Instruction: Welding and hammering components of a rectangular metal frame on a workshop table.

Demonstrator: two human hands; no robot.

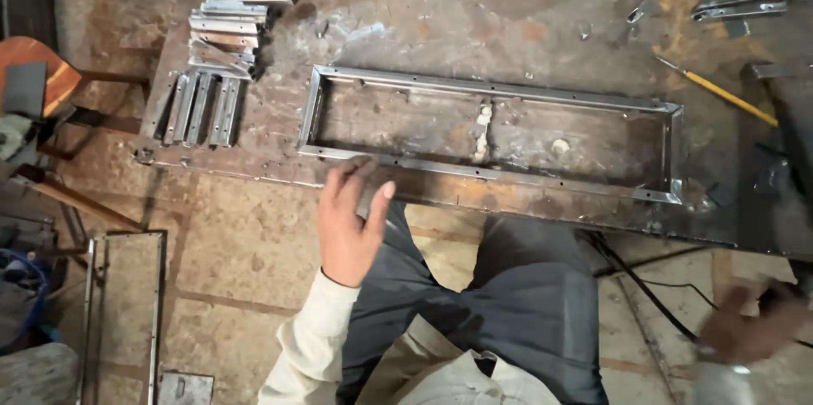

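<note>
Long rectangular grey steel frame lies flat on rusty bench; left hand fingers apart near its edge; right hand blurred, fingers indeterminable.

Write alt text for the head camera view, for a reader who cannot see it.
A person's left hand reaches for the near rail of a long rectangular metal frame lying on a rusty steel workbench. The right hand, blurred, is low at the right, off the bench. Short metal channel pieces are stacked on the bench's left end.
</note>
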